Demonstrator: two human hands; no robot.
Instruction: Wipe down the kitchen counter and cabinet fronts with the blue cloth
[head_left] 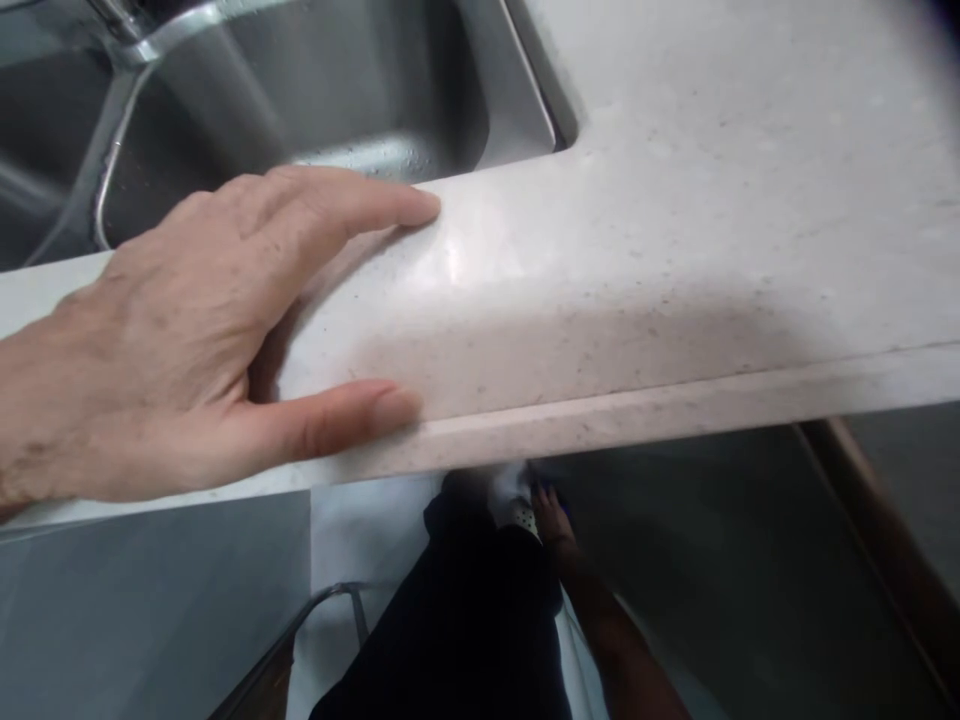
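My left hand (172,340) rests on the front edge of a pale speckled countertop (675,230). Its fingers lie stretched flat on top, pointing right, and the thumb presses against the counter's front face. It holds nothing. Just behind the fingers is a stainless steel sink (315,90). Below the counter edge, my right hand (555,520) hangs low in shadow at the end of a bare forearm, beside a white perforated shoe (516,508). Its fingers are too dark to make out.
A metal tap base (150,35) stands at the sink's back left. Under the counter are grey cabinet fronts (150,610) and a curved metal handle (330,605). My black trouser leg (465,630) fills the lower middle.
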